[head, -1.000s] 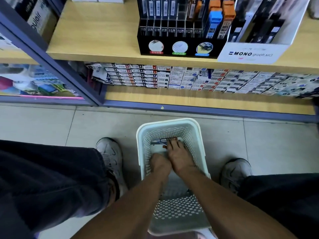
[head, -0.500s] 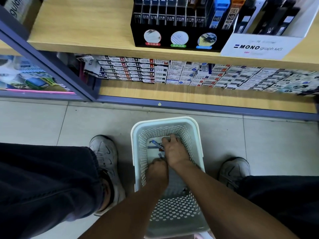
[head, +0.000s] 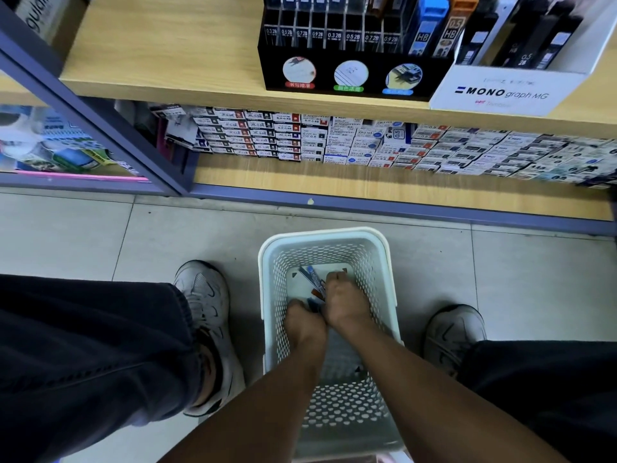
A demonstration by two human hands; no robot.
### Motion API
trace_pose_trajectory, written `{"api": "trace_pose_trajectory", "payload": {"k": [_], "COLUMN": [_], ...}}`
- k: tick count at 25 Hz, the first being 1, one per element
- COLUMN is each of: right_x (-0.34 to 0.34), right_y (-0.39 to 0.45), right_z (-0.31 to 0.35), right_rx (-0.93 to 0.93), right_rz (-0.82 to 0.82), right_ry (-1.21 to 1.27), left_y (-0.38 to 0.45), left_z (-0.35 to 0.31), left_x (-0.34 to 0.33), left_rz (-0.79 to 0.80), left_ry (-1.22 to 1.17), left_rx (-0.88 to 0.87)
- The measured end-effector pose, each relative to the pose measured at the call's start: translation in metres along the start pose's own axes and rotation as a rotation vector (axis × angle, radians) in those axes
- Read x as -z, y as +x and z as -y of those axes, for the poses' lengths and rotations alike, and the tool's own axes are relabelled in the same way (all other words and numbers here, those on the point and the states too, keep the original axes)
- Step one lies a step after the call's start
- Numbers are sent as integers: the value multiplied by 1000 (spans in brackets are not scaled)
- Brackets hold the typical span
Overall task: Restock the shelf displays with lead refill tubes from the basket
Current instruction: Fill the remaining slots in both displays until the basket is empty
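— Down on the floor, item one: what is logged?

— White perforated basket (head: 377,259), standing on the tiles between two grey shoes, near the foot of the shelving. Both hands are down inside it. Lead refill tubes (head: 312,280) lie on its bottom toward the far end, blue and orange ends showing.

— State of the hands?

— Right hand (head: 345,304): fingers curled, gathered on the tubes at the far-middle of the basket. Left hand (head: 302,320): just beside and touching the right, curled; a dark tube end shows between the two, but whether the left grips it cannot be told.

— Change against the earlier entries?

— A second ago the right hand lay flatter, fingers reaching out over the tubes. Now it is bunched, and the tubes fan out from under its knuckles. The left has moved up against it. Judged: picking has turned into gathering a bundle.

— Destination stock?

— Upper shelf, far right: black display rack (head: 350,75) with graded slots marked 0.3 2B through 0.9 2B, several looking unfilled; blue and orange HB tubes at its right end. White MONO graph MG box (head: 504,91) beside it.

— Progress?

— Early in this cycle, by judgement. Nothing lifted; tubes not yet clear of the basket.
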State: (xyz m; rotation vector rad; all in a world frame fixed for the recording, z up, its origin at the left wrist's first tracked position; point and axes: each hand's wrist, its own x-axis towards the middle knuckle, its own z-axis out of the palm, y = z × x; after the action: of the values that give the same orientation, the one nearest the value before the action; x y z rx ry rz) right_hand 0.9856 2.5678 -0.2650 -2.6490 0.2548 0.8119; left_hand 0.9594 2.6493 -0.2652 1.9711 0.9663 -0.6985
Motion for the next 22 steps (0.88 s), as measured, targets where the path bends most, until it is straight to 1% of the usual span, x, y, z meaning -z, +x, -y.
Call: {"api": "trace_pose_trajectory", "payload": {"k": [1, 2, 5, 7, 9, 11, 13, 16, 19, 22], "right_x": [-1, -2, -4, -5, -6, -8, -9, -8, -8, -2], "right_y": [-1, -3, -13, -18, -17, -15, -13, -14, -15, -19], "right_z": [0, 0, 3, 5, 4, 2, 2, 2, 2, 4], "right_rx": [-18, -33, -79, -124, -199, -283, -336, -340, -333, -324], "right_rz": [-5, -9, -36, 1, 72, 115, 150, 143, 168, 217], "right_ry": [40, 70, 96, 176, 292, 420, 487, 492, 534, 644], "left_y": [-1, -3, -3, 0, 8, 14, 17, 19, 24, 22], "left_z": [-1, -5, -14, -19, -17, -13, -10, -7, -5, -5], "left_x": [3, 6, 9, 9, 3, -6, -11, -14, -16, -14], "left_rz": [14, 17, 120, 123, 72, 88, 113, 182, 120, 151], "left_ry": [-28, -106, -341, -440, -453, -464, -476, -440, -430, -426], "left_rx": [27, 53, 165, 232, 277, 296, 284, 273, 304, 341]}}
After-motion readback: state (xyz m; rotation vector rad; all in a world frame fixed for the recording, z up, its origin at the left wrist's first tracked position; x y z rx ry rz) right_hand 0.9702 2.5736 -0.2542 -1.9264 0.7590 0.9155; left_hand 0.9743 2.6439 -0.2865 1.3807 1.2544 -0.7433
